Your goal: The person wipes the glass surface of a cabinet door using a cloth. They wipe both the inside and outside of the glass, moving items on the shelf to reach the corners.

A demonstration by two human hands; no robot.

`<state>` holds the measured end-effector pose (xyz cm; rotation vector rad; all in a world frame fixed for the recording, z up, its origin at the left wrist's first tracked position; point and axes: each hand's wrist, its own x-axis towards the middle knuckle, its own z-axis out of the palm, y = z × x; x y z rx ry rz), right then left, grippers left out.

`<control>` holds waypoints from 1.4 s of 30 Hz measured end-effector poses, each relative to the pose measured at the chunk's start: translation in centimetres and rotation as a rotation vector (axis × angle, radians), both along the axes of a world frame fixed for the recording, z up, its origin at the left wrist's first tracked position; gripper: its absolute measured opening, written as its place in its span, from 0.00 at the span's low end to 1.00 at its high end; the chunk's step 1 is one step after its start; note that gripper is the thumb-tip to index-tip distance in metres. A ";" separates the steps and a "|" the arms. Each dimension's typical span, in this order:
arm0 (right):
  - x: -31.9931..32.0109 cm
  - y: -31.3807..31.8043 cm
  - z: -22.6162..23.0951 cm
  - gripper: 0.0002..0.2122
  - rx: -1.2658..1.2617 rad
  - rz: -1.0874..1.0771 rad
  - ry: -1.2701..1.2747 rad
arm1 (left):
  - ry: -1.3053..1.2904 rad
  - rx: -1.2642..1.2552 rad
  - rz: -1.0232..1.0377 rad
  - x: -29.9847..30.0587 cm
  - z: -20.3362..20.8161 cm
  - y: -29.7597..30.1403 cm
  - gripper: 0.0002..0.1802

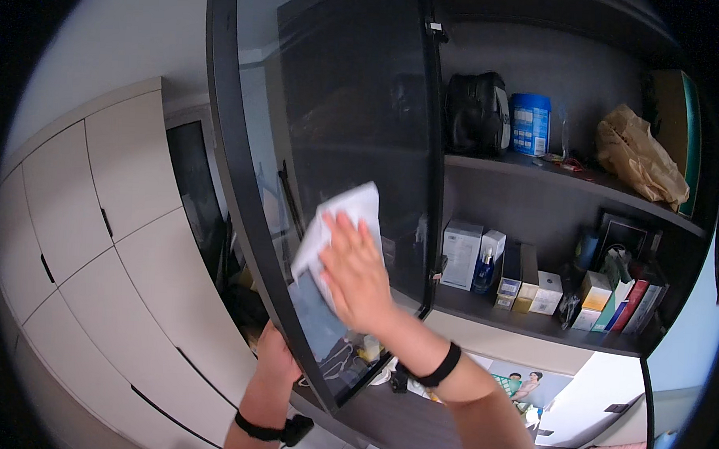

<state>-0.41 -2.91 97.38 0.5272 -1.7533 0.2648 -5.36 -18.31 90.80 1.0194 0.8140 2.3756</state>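
Note:
A glass cabinet door (348, 105) with a dark frame stands swung out in front of me. Flat against its pane, my right hand (356, 273) presses a white cloth (360, 202), its fingers stretched out over it. The cloth's corners stick out above and left of the fingers. Lower down, my left hand (276, 354) is at the door's outer frame edge (281, 309), gripping it, with the fingers partly hidden behind the frame. Each wrist wears a black band.
Right of the door, open shelves hold a black bag (470, 113), a blue canister (531, 124), a crumpled brown paper bag (639, 155), several small boxes (461, 256) and books (632, 305). A dark ledge (424, 425) runs below. Tall pale wardrobes (82, 238) stand at left.

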 end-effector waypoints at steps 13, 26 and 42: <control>-5.9 10.9 0.2 0.21 -0.429 -0.090 0.102 | -0.027 -0.407 -0.262 -5.8 2.7 6.6 0.24; -2.1 7.6 -22.9 0.23 -0.919 -0.283 -0.528 | -0.109 -0.617 -0.491 -3.6 -7.2 4.0 0.26; 4.8 -2.5 -22.9 0.30 -0.343 -0.540 -0.688 | -0.315 -0.464 -0.126 -0.7 -11.6 1.0 0.27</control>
